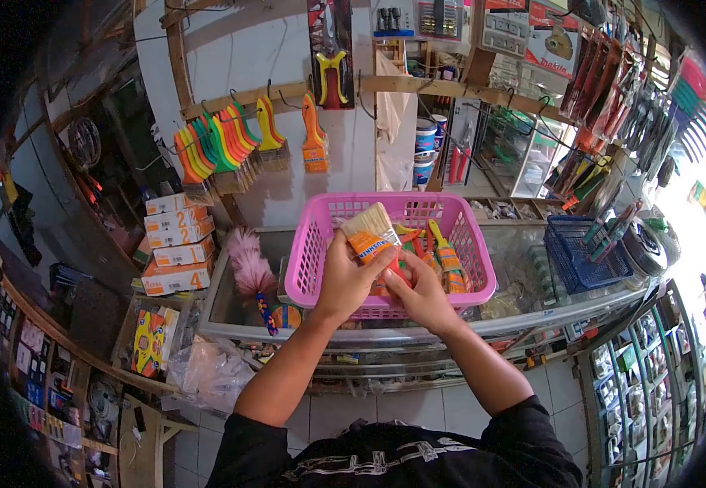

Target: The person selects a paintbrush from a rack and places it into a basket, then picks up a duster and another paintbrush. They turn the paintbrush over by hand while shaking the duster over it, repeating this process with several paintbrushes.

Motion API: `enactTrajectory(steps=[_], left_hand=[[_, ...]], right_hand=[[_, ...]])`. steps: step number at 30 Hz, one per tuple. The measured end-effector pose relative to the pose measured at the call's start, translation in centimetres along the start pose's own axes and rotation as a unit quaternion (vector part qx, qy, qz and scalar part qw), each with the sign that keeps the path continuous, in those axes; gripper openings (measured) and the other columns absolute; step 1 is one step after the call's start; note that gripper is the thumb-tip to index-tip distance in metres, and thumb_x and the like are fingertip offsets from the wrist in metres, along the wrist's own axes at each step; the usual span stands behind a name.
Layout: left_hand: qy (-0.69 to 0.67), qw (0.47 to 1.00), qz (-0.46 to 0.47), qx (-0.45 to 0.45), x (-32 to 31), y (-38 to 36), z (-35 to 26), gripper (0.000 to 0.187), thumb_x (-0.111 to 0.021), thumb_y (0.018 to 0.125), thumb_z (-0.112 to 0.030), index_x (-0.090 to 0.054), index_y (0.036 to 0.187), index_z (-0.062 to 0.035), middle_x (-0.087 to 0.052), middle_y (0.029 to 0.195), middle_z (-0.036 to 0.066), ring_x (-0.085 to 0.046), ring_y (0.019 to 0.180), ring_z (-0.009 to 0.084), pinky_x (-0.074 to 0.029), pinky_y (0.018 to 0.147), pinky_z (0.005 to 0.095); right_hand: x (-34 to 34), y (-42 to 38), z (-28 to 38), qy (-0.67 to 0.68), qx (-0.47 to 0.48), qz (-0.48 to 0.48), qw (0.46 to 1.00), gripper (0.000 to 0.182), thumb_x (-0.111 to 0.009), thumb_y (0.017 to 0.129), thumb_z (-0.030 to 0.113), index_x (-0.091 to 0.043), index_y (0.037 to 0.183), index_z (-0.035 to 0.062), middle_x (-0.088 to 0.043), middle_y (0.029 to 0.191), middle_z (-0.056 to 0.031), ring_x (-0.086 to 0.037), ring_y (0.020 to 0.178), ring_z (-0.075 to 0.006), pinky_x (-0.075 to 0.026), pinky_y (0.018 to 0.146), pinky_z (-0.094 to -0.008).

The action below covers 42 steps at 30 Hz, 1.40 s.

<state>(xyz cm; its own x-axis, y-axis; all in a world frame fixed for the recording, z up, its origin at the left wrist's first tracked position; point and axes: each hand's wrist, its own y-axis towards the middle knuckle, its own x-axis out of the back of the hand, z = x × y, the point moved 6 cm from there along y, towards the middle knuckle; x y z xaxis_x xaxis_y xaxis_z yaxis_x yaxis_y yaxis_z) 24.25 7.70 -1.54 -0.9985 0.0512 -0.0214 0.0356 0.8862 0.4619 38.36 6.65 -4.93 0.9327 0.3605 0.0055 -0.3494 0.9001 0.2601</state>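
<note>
A wide paintbrush [369,228] with pale bristles and an orange printed wrapper is held above the pink basket [310,236], bristles pointing up and away from me. My left hand [346,276] is closed around its wrapped lower part. My right hand [424,294] has its thumb and fingers on the brush's handle end, which they mostly hide. Inside the basket lie several more wrapped paintbrushes, among them a yellow-handled paintbrush [447,256] and others with orange handles.
The basket stands on a glass counter [515,293]. A pink feather duster [249,259] and stacked boxes [177,252] are left; a blue basket [576,252] is right. Coloured paintbrushes [227,146] and an orange-handled brush [314,138] hang from a wooden rail [288,91].
</note>
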Motion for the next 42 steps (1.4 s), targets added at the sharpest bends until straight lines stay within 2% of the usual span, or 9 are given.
enactTrajectory(steps=[10, 16, 19, 23, 27, 33, 37, 39, 42], left_hand=[[-0.089, 0.995, 0.042, 0.033, 2.7, 0.6, -1.1, 0.024, -0.06, 0.105, -0.013, -0.064, 0.121, 0.0039, -0.069, 0.115, 0.01, -0.068, 0.103, 0.0136, -0.061, 0.082, 0.0297], [-0.045, 0.999, 0.0, 0.013, 3.4, 0.7, -0.8, 0.024, -0.064, 0.103, -0.014, -0.063, 0.121, 0.0023, -0.068, 0.114, 0.009, -0.067, 0.105, 0.0117, -0.06, 0.08, 0.0263], [-0.152, 0.986, -0.064, -0.001, 2.6, 0.4, 0.2, 0.036, -0.065, 0.103, -0.015, -0.056, 0.133, -0.0002, -0.068, 0.118, 0.007, -0.065, 0.109, 0.0146, -0.051, 0.096, 0.0292], [-0.256, 0.963, 0.074, 0.032, 0.1, -0.7, 2.3, 0.059, -0.073, 0.097, -0.013, -0.041, 0.145, 0.0015, -0.063, 0.128, 0.014, -0.059, 0.124, 0.0181, -0.05, 0.105, 0.0368], [-0.218, 0.966, 0.076, 0.118, -0.2, -1.3, 2.1, 0.043, -0.078, 0.092, -0.012, -0.061, 0.13, -0.0003, -0.071, 0.114, 0.009, -0.07, 0.101, 0.0148, -0.058, 0.09, 0.0307], [-0.185, 0.979, 0.031, 0.082, 0.2, -0.7, 1.1, 0.031, -0.08, 0.091, -0.014, -0.069, 0.117, -0.0009, -0.074, 0.103, 0.006, -0.071, 0.089, 0.0118, -0.059, 0.079, 0.0282], [-0.128, 0.988, 0.052, 0.066, 0.5, -0.3, 0.8, 0.049, -0.081, 0.091, -0.018, -0.059, 0.132, -0.0005, -0.07, 0.118, 0.009, -0.067, 0.105, 0.012, -0.055, 0.089, 0.0284], [-0.078, 0.997, -0.029, -0.005, 0.4, -0.2, 0.9, 0.062, -0.08, 0.092, -0.02, -0.05, 0.142, -0.0006, -0.064, 0.13, 0.012, -0.063, 0.115, 0.0137, -0.051, 0.098, 0.0303], [-0.117, 0.988, -0.029, 0.093, -1.1, -1.4, 2.2, 0.075, -0.079, 0.093, -0.021, -0.035, 0.15, -0.0006, -0.054, 0.141, 0.015, -0.057, 0.126, 0.0183, -0.044, 0.108, 0.035]], right_hand=[[2.2, 0.1, -0.1, 0.026, -0.056, 0.039, 0.997, 0.027, -0.059, 0.107, 0.028, -0.064, 0.097, 0.0037, -0.056, 0.068, 0.004, -0.046, 0.056, -0.003, -0.037, 0.051, -0.0234], [2.0, -0.7, 0.8, -0.035, -0.014, 0.054, 0.998, 0.026, -0.058, 0.108, 0.025, -0.065, 0.1, 0.0016, -0.062, 0.074, 0.0036, -0.049, 0.06, -0.0023, -0.038, 0.054, -0.0215], [1.8, -1.2, 0.8, -0.047, -0.014, 0.036, 0.998, 0.025, -0.058, 0.108, 0.024, -0.065, 0.102, 0.0008, -0.064, 0.077, 0.0033, -0.051, 0.063, -0.002, -0.039, 0.055, -0.0211], [1.4, -1.5, 1.0, -0.06, -0.017, 0.026, 0.998, 0.024, -0.059, 0.107, 0.023, -0.066, 0.104, -0.0001, -0.065, 0.079, 0.0022, -0.052, 0.065, -0.0027, -0.041, 0.057, -0.0225], [0.6, -1.6, -0.4, -0.059, -0.031, 0.043, 0.997, 0.023, -0.061, 0.106, 0.02, -0.066, 0.109, -0.0025, -0.067, 0.083, 0.0, -0.055, 0.073, -0.0043, -0.045, 0.063, -0.0241], [-0.6, -1.8, 0.5, -0.041, 0.033, 0.038, 0.998, 0.017, -0.059, 0.106, 0.017, -0.061, 0.117, 0.0042, -0.065, 0.086, 0.0033, -0.051, 0.065, -0.0005, -0.039, 0.055, -0.0189], [-0.5, -1.9, -0.4, 0.01, 0.023, 0.037, 0.999, 0.018, -0.061, 0.105, 0.016, -0.063, 0.117, 0.0029, -0.066, 0.087, 0.0019, -0.054, 0.068, -0.0026, -0.042, 0.058, -0.0215], [0.6, -1.8, 0.2, -0.131, 0.09, -0.076, 0.984, 0.019, -0.063, 0.103, 0.015, -0.064, 0.115, 0.0007, -0.067, 0.086, -0.0016, -0.057, 0.067, -0.0084, -0.045, 0.061, -0.026], [1.2, -2.3, 2.6, -0.279, 0.172, -0.198, 0.924, 0.031, -0.066, 0.098, 0.012, -0.063, 0.127, 0.0005, -0.064, 0.085, -0.0119, -0.062, 0.07, -0.0213, -0.049, 0.063, -0.0341]])
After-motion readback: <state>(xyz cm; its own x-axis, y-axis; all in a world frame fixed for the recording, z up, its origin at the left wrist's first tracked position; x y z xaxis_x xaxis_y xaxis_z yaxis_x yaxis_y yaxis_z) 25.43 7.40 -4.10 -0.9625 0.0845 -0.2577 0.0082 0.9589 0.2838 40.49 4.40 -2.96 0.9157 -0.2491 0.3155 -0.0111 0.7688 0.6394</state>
